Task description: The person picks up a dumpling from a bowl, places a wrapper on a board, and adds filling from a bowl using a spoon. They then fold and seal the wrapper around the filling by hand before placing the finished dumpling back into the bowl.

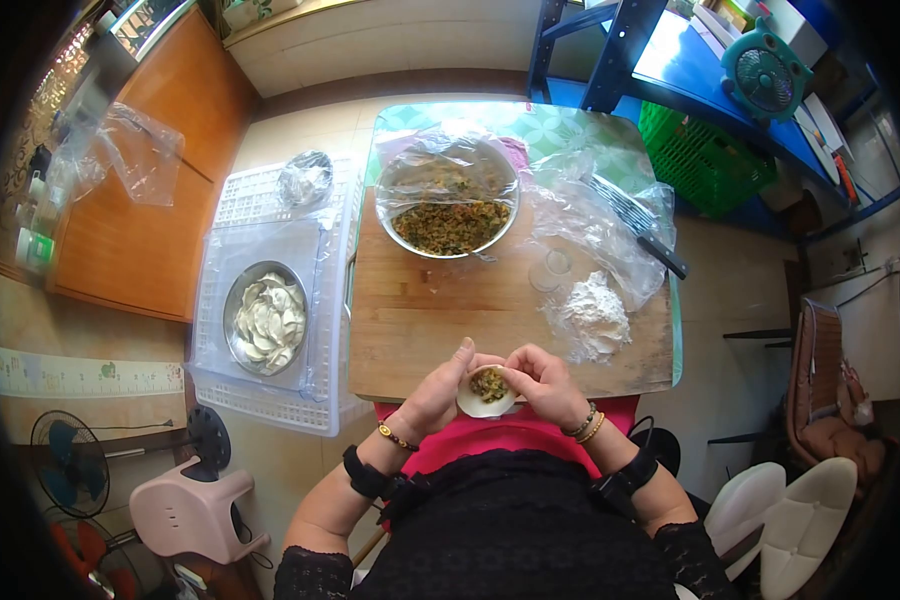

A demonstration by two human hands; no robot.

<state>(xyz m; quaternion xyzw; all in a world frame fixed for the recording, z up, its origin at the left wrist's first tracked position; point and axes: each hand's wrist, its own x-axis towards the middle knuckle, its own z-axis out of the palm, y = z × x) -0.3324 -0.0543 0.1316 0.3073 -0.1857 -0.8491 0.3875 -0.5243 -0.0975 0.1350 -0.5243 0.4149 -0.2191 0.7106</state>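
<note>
A round dumpling wrapper (pixel 481 408) with a mound of chopped filling (pixel 488 384) lies between my hands, near the front edge of the wooden board. My left hand (pixel 440 390) cradles it from the left, thumb raised and fingers curled behind. At the right rim, my right hand (pixel 548 388) pinches the wrapper's edge between thumb and fingers. Beyond them, a large metal bowl (pixel 402 240) holds more of the same filling, partly covered by clear plastic. To the right sits a heap of white flour (pixel 598 315), with a small clear glass (pixel 551 268) beside it.
A metal bowl of white dumplings or wrappers (pixel 268 322) rests on a white plastic rack (pixel 320 408) at left. A dark-handled utensil (pixel 662 255) lies on plastic film at the board's right. The green crate (pixel 705 165) and pink stool (pixel 190 510) stand farther out.
</note>
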